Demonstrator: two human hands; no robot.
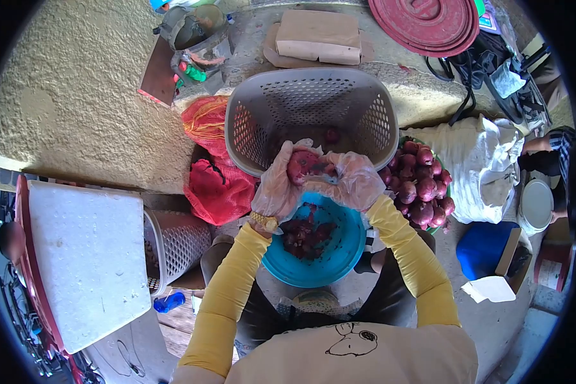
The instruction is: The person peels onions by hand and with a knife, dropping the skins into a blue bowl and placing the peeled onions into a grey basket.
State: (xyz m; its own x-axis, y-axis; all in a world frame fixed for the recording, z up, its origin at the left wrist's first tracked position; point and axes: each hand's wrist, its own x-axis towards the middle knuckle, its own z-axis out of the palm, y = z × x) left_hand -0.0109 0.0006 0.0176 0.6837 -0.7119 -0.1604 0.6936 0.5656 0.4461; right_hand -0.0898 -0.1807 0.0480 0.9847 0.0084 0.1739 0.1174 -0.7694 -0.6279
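A red onion sits in my left hand, its gloved fingers curled around it. My right hand, also in a clear plastic glove, is closed against the onion's right side; whatever its fingertips pinch is hidden. Both hands are over the near rim of a grey perforated basket, in which another red onion lies. Directly below the hands, a blue basin contains dark red onion skins. Many whole red onions are heaped to the right of my right hand.
Red mesh sacks lie left of the basket, a white sack to the right. A white foam box lid and a second perforated basket stand at left. Behind are flattened cardboard and a red lid. Another person's arm shows far right.
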